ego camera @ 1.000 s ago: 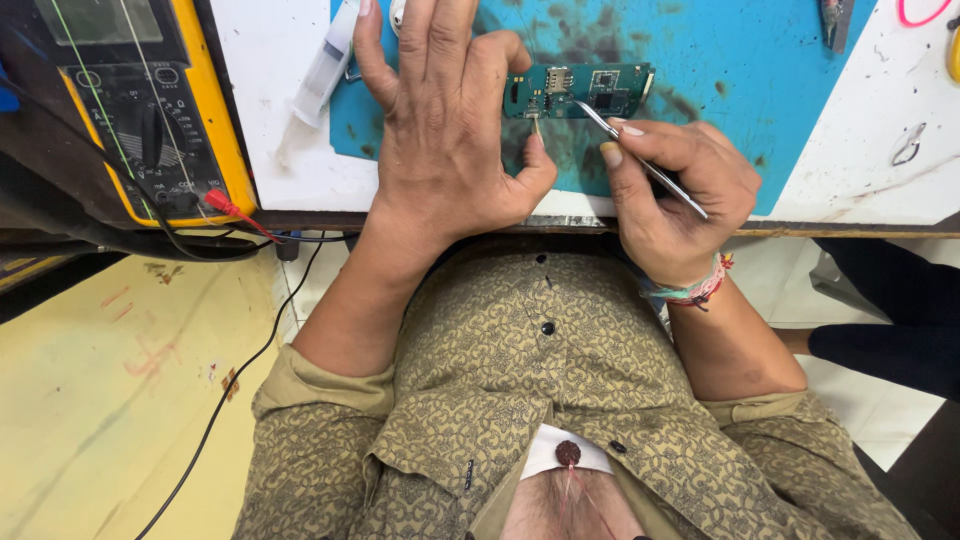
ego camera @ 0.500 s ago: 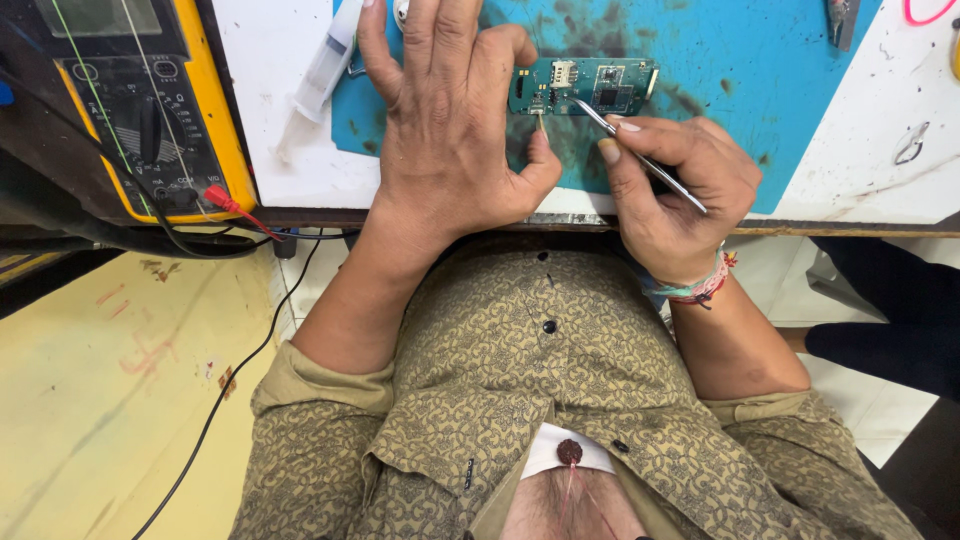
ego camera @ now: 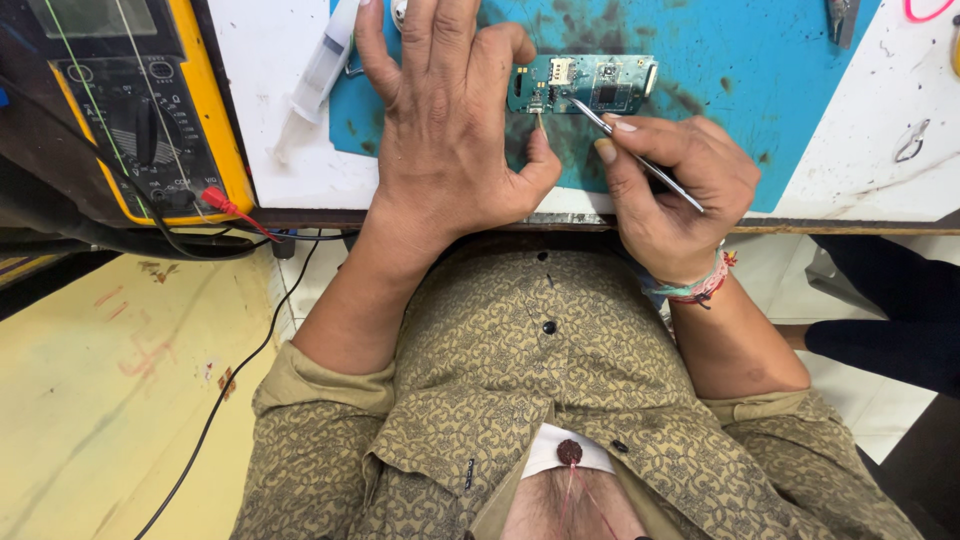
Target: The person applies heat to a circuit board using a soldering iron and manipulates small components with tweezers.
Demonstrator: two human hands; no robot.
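A small green circuit board point(ego camera: 590, 84) lies on a stained blue work mat point(ego camera: 760, 70). My left hand point(ego camera: 450, 130) lies flat on the mat with its fingers spread, and its index finger presses the board's left end. My right hand point(ego camera: 670, 190) pinches metal tweezers point(ego camera: 640, 158) in a pen grip. The tweezer tips touch the board near its middle.
A yellow multimeter point(ego camera: 130, 110) with red and black leads stands at the left. A clear syringe point(ego camera: 318, 75) lies on the white table point(ego camera: 880, 170) beside the mat. Pliers point(ego camera: 838, 15) and a metal clip point(ego camera: 910, 142) lie at the far right. The table's front edge point(ego camera: 800, 226) runs under my wrists.
Almost nothing has moved. My right hand has shifted slightly, keeping the tweezer tips on the board. My left hand stays pressed in place.
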